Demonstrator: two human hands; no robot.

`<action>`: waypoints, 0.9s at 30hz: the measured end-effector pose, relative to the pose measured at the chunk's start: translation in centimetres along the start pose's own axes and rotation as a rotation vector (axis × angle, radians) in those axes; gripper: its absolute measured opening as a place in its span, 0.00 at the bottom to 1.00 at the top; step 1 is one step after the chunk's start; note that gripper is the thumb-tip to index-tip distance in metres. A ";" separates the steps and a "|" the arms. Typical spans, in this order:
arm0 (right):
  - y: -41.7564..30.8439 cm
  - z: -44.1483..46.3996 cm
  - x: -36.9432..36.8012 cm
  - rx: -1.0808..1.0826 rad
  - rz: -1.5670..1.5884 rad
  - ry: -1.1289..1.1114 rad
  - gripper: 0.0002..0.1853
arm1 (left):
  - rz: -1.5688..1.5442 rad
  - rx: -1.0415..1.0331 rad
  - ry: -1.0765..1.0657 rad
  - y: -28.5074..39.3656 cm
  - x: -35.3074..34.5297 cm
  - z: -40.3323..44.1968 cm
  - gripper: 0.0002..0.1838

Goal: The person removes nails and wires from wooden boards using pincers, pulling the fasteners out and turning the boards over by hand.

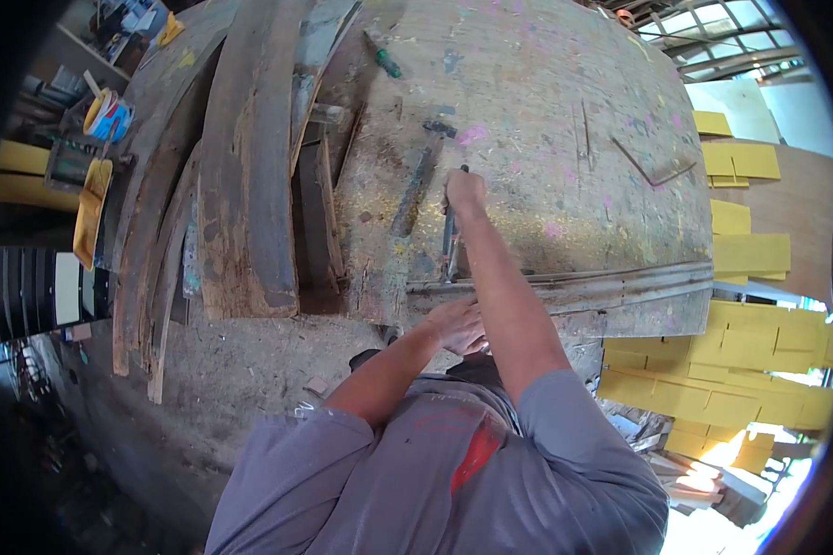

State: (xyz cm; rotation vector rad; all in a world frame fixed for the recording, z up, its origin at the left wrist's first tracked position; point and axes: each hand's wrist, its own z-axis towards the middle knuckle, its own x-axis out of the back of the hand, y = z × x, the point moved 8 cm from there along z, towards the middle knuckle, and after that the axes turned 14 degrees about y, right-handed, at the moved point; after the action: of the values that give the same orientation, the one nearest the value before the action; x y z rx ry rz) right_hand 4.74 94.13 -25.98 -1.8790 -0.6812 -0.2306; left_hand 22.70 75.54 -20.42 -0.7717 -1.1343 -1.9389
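My right hand [466, 192] is closed around a long dark metal bar [450, 242]. The bar's lower end comes down at a long grey-brown wooden strip [611, 289] along the table's near edge. My left hand [455, 326] is beside the strip's left end, close to my body. Its fingers are largely hidden behind my right forearm, so their grip does not show. Just left of the bar lies a hammer [416, 190] with a worn handle. Farther back is a screwdriver [387, 63] with a green handle.
Old wooden boards [250, 185] are piled on the left of the paint-stained table [528, 92]. A bent metal rod [652, 178] lies at the right. Beyond the left edge are a paint bucket [111, 116] and a yellow tray [91, 213]. Yellow panels [745, 347] stand at the right.
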 end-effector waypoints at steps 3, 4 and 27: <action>1.6 2.1 -1.7 -0.054 0.005 -0.045 0.11 | -0.042 0.036 0.008 -0.4 0.2 0.1 0.24; 1.6 2.4 -1.6 -0.036 -0.014 -0.054 0.11 | -0.034 0.036 -0.038 -0.5 0.2 0.3 0.23; -8.0 -13.4 26.2 0.509 0.733 -0.013 0.29 | 0.110 -0.142 -0.244 1.7 0.8 1.1 0.50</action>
State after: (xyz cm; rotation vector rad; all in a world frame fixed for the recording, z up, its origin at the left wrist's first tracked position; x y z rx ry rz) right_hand 23.77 93.26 -2.14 -1.5131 -0.0127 0.3945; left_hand 23.83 75.73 -18.54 -1.1487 -1.0771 -1.8853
